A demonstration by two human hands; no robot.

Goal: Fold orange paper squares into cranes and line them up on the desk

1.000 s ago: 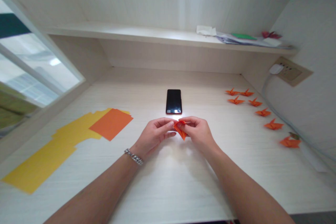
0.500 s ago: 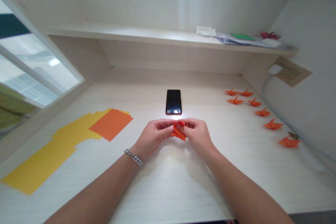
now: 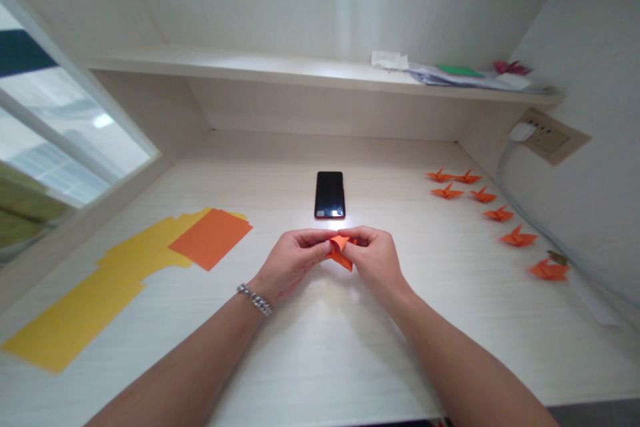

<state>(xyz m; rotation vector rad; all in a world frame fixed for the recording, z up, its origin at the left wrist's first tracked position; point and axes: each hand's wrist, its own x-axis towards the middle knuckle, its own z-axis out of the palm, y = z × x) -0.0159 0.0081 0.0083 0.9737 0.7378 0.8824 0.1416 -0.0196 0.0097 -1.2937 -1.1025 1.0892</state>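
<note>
Desk [image 3: 320, 340]: seven cranes [image 3: 499, 214], one phone [image 3: 330, 194]; left hand [image 3: 294, 260], right hand [image 3: 376, 259] pinch paper [image 3: 341, 251].

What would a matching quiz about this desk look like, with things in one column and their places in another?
Things
1. phone
2. folded orange piece
3. flat orange sheet
4. row of paper figures

Places
A. overlapping the yellow sheets, left side
B. along the right side of the desk
C. pinched between left hand and right hand
D. flat on the desk, just beyond the hands

Pairs: 1-D, 2-C, 3-A, 4-B
</note>
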